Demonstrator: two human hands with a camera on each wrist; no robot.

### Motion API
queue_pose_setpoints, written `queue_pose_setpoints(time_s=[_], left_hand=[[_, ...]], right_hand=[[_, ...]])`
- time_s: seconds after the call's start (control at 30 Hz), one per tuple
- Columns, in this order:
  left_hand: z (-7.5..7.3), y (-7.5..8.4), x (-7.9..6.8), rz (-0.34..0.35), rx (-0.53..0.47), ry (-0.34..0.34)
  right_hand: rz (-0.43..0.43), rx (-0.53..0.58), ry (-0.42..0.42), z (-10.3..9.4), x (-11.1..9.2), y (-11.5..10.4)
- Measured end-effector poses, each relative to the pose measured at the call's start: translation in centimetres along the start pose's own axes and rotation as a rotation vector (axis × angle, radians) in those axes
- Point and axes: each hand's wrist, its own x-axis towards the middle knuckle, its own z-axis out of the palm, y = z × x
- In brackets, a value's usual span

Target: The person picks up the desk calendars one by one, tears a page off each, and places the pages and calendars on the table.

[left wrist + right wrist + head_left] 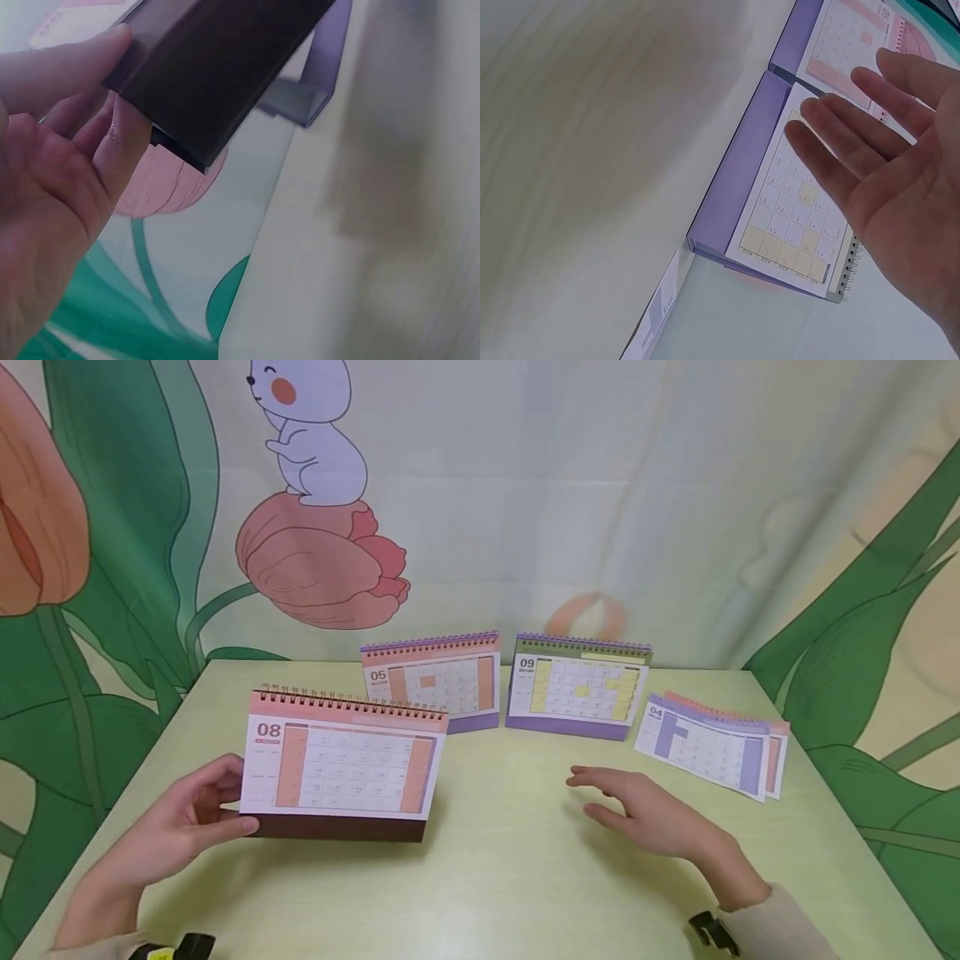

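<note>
My left hand (pixel 183 818) grips the lower left corner of a desk calendar (pixel 352 768) that shows 08, with the thumb on its dark brown base. The calendar is held up above the table, tilted, its page facing me. In the left wrist view the dark base (pixel 217 67) lies between thumb and fingers. My right hand (pixel 652 814) hovers over the table at the right with its fingers extended, holding nothing. In the right wrist view that hand (pixel 885 150) appears in front of a calendar (pixel 795 217) with a purple base and yellow-marked page.
Behind stand a pink 05 calendar (pixel 457 681) and a green-topped 09 calendar (pixel 577 689), both on purple bases. The held calendar partly hides the 05 one. Loose spiral-bound pages (pixel 705 743), a purple 04 on top, lie at the right. A printed curtain (pixel 487 510) hangs behind the table.
</note>
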Motion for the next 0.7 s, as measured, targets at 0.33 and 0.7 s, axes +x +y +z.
queue_pose_setpoints(time_s=[0.33,0.7], left_hand=[[2.5,-0.3,1.4,-0.025,-0.025,0.042],[5.1,-0.6,3.4,-0.06,-0.064,0.033]], right_hand=[[-0.096,-0.055,0.163,0.6,0.0,-0.7],[-0.167,-0.13,0.437,2.9,1.1,-1.7]])
